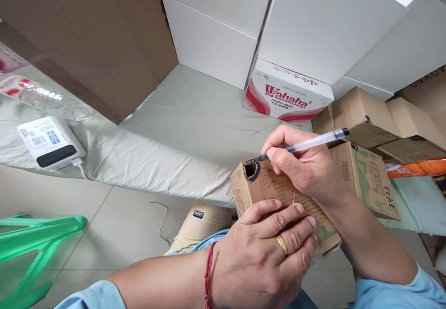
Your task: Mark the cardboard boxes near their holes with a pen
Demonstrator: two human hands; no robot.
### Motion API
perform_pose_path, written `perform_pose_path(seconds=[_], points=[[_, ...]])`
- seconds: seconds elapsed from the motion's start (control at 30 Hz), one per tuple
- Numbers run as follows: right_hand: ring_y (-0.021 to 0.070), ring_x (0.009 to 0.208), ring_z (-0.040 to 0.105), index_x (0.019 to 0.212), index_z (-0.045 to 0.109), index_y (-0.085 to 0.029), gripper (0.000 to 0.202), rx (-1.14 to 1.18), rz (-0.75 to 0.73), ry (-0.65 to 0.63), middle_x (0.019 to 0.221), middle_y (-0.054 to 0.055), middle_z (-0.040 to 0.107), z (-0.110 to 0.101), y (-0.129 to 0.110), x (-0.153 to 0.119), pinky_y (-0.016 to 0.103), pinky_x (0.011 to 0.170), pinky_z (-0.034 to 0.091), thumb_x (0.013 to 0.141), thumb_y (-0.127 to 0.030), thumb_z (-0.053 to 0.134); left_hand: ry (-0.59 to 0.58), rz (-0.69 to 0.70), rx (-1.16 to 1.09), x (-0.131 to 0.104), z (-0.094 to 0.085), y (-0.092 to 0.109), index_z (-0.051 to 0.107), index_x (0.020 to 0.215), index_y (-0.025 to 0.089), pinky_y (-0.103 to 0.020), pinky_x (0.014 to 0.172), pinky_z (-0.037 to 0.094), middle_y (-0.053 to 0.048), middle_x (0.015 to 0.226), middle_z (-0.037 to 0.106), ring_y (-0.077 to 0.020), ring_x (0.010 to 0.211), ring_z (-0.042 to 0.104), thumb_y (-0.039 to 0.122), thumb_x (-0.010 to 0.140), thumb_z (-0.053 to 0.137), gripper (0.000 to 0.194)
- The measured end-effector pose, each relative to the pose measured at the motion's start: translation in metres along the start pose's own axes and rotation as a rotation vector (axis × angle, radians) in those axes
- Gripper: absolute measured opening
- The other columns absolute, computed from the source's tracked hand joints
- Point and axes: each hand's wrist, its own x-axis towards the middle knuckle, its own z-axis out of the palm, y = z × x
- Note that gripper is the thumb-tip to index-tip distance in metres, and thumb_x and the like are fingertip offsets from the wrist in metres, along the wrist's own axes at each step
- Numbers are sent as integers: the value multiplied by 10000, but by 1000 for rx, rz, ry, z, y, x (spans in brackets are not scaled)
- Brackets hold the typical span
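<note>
A brown cardboard box (268, 182) with green and dark print lies tilted in front of me. Near its far left corner is a hole (251, 171) with a dark, inked rim. My right hand (303, 165) pinches a clear pen (313, 142), its tip touching the box beside the hole and its black end pointing up to the right. Flat on the near part of the box rests my left hand (272, 248), fingers spread, with a gold ring and a red cord at the wrist.
A red and white Wahaha box (287, 96) stands beyond my right hand, before tall white boxes (212, 35). Cardboard boxes (372, 179) fill the right. At left are a large carton (87, 35), a white power bank (52, 142), a plastic bottle (52, 99) and a green stool (38, 239).
</note>
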Motion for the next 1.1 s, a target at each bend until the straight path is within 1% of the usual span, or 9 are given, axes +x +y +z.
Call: perform_pose_path(seconds=[0.23, 0.43, 0.6, 0.73, 0.87, 0.93, 1.1], points=[[95, 556, 443, 840, 671, -215, 151, 24, -4, -126, 632, -48, 553, 1, 0, 7, 229, 508, 343, 985, -255, 665, -27, 7, 20, -3, 0, 0, 789, 1383, 231, -422, 1374, 352, -19, 1599, 713, -233, 1546, 599, 373, 1049, 625, 399], [89, 561, 449, 869, 673, -209, 125, 31, 15, -176, 648, -51, 568, 2, -1, 7, 215, 497, 343, 988, -247, 661, -18, 6, 29, -2, 0, 0, 798, 1367, 234, -416, 1363, 362, -6, 1576, 731, -228, 1515, 623, 370, 1065, 612, 380], [88, 549, 429, 852, 658, -214, 117, 2, 7, -160, 632, -60, 538, 2, -2, 7, 219, 489, 332, 968, -223, 650, 21, -7, 24, 0, 0, 0, 823, 1326, 234, -395, 1363, 365, 20, 1512, 771, -220, 1476, 656, 340, 1082, 599, 348], [88, 544, 415, 824, 651, -217, 124, -52, 1, -112, 620, -60, 518, 2, -4, 6, 226, 488, 310, 948, -215, 660, 19, -12, 21, 1, 0, 0, 816, 1338, 228, -397, 1381, 338, 13, 1525, 763, -213, 1481, 650, 349, 1068, 628, 350], [90, 530, 423, 810, 647, -217, 148, -48, 13, -70, 596, -60, 510, 2, -3, 4, 227, 485, 325, 957, -205, 642, 16, -11, 16, 2, -1, 0, 814, 1341, 223, -403, 1386, 325, 18, 1505, 776, -212, 1480, 647, 343, 1069, 631, 349], [89, 524, 424, 816, 650, -217, 148, -29, 5, -72, 592, -60, 513, 2, -2, 4, 225, 481, 331, 964, -207, 637, 22, -4, 12, 1, -1, 0, 812, 1341, 219, -406, 1376, 338, 20, 1502, 778, -216, 1475, 649, 344, 1074, 623, 350], [86, 526, 434, 838, 659, -218, 124, -3, -10, -123, 606, -64, 531, 3, -2, 5, 218, 478, 338, 960, -227, 642, 18, 3, 6, 2, -1, -1, 804, 1352, 207, -407, 1315, 407, 21, 1508, 774, -225, 1468, 651, 353, 1078, 614, 364]])
